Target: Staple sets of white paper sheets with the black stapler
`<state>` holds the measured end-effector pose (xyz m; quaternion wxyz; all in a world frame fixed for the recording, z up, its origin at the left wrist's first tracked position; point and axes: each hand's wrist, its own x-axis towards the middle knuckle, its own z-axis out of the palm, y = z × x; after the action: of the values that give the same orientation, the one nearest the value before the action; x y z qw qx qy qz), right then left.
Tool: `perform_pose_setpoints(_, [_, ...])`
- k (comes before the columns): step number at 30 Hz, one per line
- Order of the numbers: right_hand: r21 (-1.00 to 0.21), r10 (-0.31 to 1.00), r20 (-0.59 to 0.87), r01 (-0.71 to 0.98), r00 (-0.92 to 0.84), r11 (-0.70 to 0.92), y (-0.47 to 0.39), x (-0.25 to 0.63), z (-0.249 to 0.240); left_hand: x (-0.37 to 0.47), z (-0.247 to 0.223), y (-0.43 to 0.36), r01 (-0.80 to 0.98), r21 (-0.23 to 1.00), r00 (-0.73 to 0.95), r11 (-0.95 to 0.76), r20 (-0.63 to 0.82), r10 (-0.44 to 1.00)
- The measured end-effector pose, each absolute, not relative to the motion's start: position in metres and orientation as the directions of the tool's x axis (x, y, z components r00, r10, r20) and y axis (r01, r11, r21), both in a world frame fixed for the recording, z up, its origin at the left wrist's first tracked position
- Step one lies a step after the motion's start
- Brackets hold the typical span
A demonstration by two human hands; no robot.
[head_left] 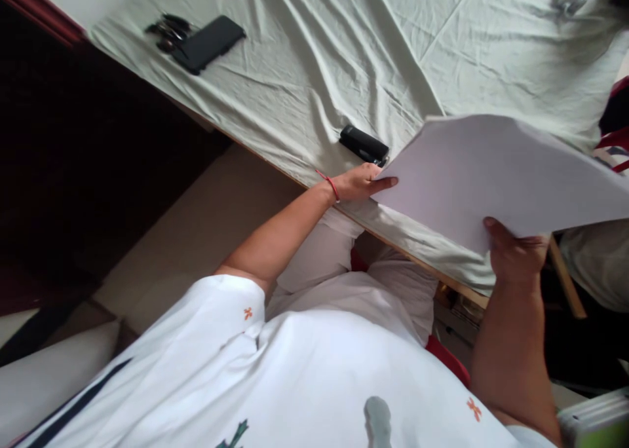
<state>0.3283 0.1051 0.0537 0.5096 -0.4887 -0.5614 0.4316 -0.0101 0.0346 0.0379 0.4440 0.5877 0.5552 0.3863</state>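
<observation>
Your white T-shirt (pixel 334 376) spans the foreground; beyond it, your left hand (pixel 366 182) and right hand (pixel 518 257) grip the white paper (pixel 491 179) at its left corner and near edge, thumbs closed on top, other fingers largely hidden. The paper lies over the pale green cloth (pixel 295 74), near a black stapler-like tool (pixel 363 144).

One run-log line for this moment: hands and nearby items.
left hand: holds white paper by corner | right hand: holds white paper, near edge | black object: on cloth, beside left hand
</observation>
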Motion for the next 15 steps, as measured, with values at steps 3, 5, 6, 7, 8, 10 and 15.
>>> perform_pose_setpoints(3, [-0.986, 0.989, 0.146, 0.084, 0.03, 0.143, 0.107, 0.33, 0.055, -0.011, 0.046, 0.033, 0.184, 0.978, 0.253, 0.101, -0.147, 0.956])
perform_pose_setpoints(5, [-0.993, 0.993, 0.107, 0.058, 0.057, 0.104, 0.107, 0.333, 0.056, -0.01, 0.049, 0.028, 0.067, 0.979, 0.351, 0.192, -0.203, 0.914])
perform_pose_setpoints(6, [-0.997, 0.995, 0.068, 0.049, 0.071, 0.065, 0.107, 0.335, 0.056, -0.009, 0.05, 0.025, 0.014, 0.974, 0.388, 0.228, -0.216, 0.896])
perform_pose_setpoints(7, [-0.999, 0.997, 0.018, 0.039, 0.078, 0.015, 0.106, 0.337, 0.056, -0.008, 0.049, 0.023, -0.029, 0.966, 0.414, 0.257, -0.223, 0.883])
perform_pose_setpoints(8, [-0.999, 0.996, -0.041, 0.027, 0.076, -0.043, 0.104, 0.339, 0.056, -0.007, 0.048, 0.02, -0.062, 0.957, 0.427, 0.283, -0.23, 0.874])
perform_pose_setpoints(10, [-0.985, 0.984, -0.173, 0.005, 0.037, -0.173, 0.101, 0.343, 0.055, -0.007, 0.046, 0.016, -0.098, 0.937, 0.435, 0.336, -0.264, 0.861])
perform_pose_setpoints(15, [-0.943, 0.943, -0.332, -0.034, 0.027, -0.331, 0.091, 0.339, 0.053, -0.005, 0.044, 0.015, -0.147, 0.882, 0.38, 0.447, -0.366, 0.849])
